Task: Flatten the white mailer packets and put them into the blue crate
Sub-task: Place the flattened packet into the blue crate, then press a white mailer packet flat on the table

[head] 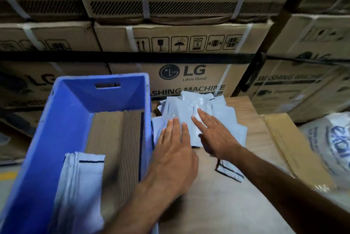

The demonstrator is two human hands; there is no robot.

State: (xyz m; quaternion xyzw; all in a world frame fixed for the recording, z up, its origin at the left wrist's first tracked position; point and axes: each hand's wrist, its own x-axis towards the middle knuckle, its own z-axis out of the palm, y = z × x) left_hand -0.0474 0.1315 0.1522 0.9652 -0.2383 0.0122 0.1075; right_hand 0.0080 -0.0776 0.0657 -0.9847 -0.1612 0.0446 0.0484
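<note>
- Left hand (175, 145) & right hand (216, 135) are lying flat, fingers straight, gripping nothing; they're pressing down on the white mailer packets (191, 112), prob. to squeeze air out.
- Pile is sitting under both palms on the cardboard worktop (227, 205), so it's backed firmly.
- Blue crate (62, 120) is standing just left of the left hand for short transfers; flattened packets (81, 177) are already lying inside.
</note>
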